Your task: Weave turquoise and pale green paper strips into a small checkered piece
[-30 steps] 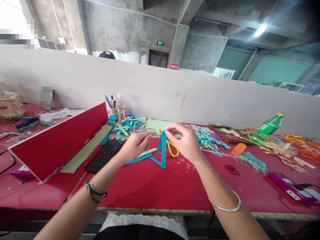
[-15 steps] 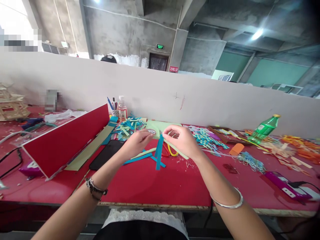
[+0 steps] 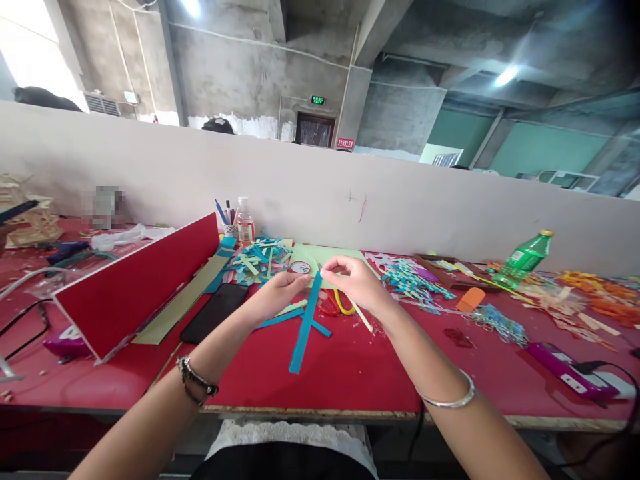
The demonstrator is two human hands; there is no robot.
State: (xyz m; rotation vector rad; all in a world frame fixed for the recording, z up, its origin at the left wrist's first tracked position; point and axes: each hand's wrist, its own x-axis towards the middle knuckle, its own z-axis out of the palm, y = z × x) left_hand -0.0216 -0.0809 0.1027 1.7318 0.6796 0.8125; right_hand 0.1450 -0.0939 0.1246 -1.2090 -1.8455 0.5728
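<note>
My right hand (image 3: 356, 279) pinches the upper end of a long blue paper strip (image 3: 304, 333), which slants down to the left over the red tabletop. Close by, my left hand (image 3: 277, 293) has thumb and fingers pressed together at the strip's left edge; whether anything is between them cannot be made out. Under the hands lie more blue strips (image 3: 283, 319) and scissors with red and yellow handles (image 3: 344, 303). A pale green sheet (image 3: 340, 252) and a round tape roll (image 3: 300, 267) are just behind.
A black phone (image 3: 213, 313) and a red upright board (image 3: 145, 287) stand left. Cut paper scraps (image 3: 260, 257) pile at the back near a clear bottle (image 3: 245, 223). To the right are woven strips (image 3: 410, 277), a green bottle (image 3: 525, 260) and a purple power strip (image 3: 570, 373).
The blue strip now hangs longer and slants further down-left. My left hand has dropped slightly; my right hand still pinches the strip's top.
</note>
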